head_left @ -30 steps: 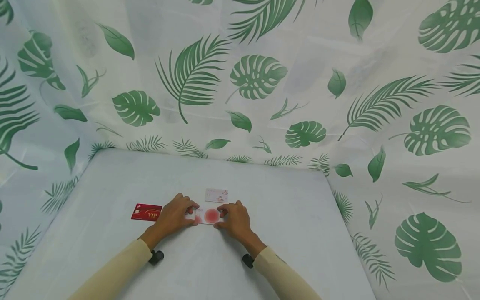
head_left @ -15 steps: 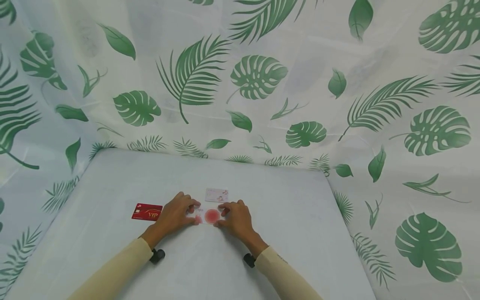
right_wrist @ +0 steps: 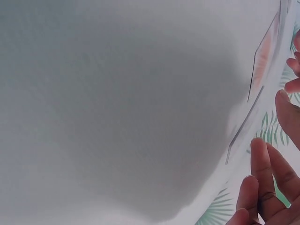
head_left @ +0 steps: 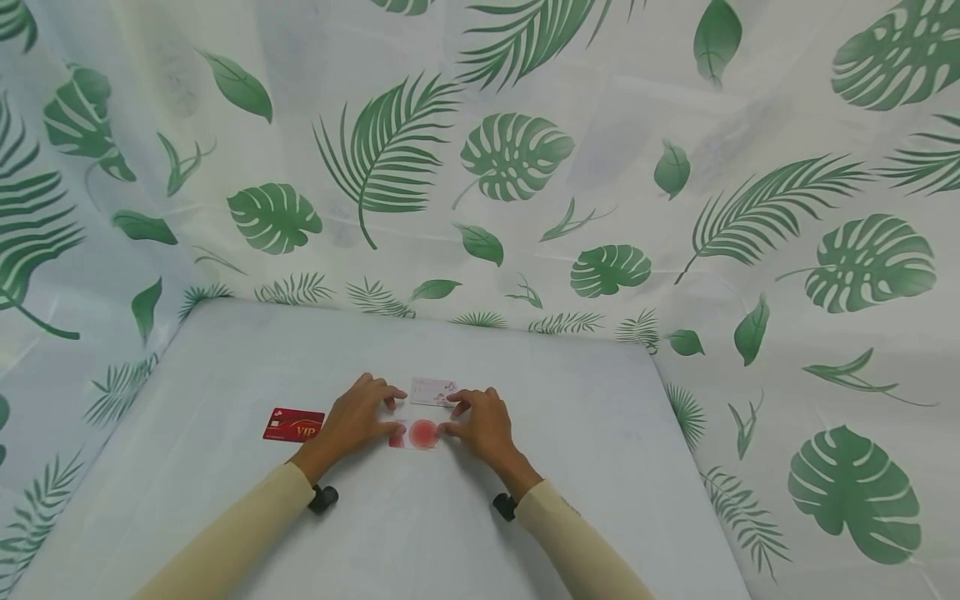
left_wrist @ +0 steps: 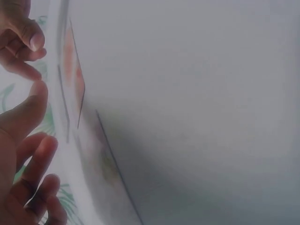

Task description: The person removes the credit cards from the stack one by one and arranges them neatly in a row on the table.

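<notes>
I count three cards: the red-disc card [head_left: 422, 434] at lower centre between the left hand [head_left: 360, 421] and right hand [head_left: 482, 425], each grip loosely parted; the pale card [head_left: 429, 392] just above; the VIP card [head_left: 291, 424] lower left. One white surface [head_left: 592, 433], leaf-printed sheeting [head_left: 637, 208] behind.

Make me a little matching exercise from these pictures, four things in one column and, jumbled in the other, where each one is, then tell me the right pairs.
Things
1. red VIP card
2. card with the red circle
3. pale card with pink print
4. leaf-print sheet

Places
A. lying just beyond the card with the red circle
B. rising behind the white table
C. between the thumbs of the left hand and right hand
D. on the table, to the left of the left hand

Right pairs: 1-D, 2-C, 3-A, 4-B.
</notes>
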{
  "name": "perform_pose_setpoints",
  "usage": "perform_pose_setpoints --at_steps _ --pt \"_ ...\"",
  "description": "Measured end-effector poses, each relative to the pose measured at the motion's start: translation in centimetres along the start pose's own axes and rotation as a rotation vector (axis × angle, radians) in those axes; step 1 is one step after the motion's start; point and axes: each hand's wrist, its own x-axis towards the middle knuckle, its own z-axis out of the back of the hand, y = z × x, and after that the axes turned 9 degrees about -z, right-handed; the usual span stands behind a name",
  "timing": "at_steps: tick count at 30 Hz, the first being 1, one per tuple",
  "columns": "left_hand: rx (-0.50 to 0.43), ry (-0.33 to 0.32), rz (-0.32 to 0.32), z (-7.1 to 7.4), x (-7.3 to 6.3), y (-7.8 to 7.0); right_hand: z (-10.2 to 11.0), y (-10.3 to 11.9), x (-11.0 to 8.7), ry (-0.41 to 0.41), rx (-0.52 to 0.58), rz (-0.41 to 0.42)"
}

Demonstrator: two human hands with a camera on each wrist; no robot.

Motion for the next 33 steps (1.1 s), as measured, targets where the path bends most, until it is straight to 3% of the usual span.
perform_pose_setpoints --at_steps 18,33 --pt "-0.024 0.012 0.030 -0.4 2.3 0.3 0.3 -1.0 2.0 -0.016 0.010 -0.039" --pt "-0.030 0.005 0.074 -1.1 3.4 0.5 0.1 -1.2 3.4 0.010 -0.003 -0.082"
